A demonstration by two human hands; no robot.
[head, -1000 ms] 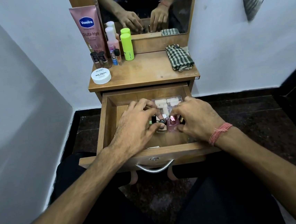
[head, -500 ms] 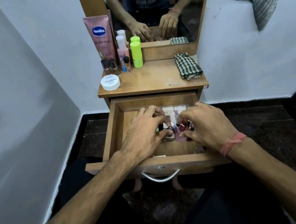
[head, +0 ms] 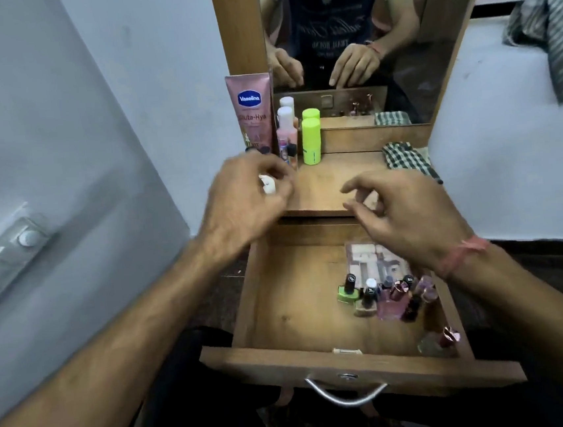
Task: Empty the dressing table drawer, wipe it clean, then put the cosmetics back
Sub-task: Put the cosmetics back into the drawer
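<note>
Drawer (head: 292, 301) stands open, bottles (head: 384, 294) regrouped at its right side. Both hands have risen out: left hand (head: 248, 199) reaches over the white jar (head: 267, 184), right hand (head: 404, 215) loosely curled, empty. Restocking continues.

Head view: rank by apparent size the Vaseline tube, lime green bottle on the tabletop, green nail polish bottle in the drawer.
1. Vaseline tube, clearly largest, its lower end hidden behind the left hand.
2. Lime green bottle.
3. Green nail polish bottle, smallest, though it sits nearer the camera, so that gap is real.
</note>
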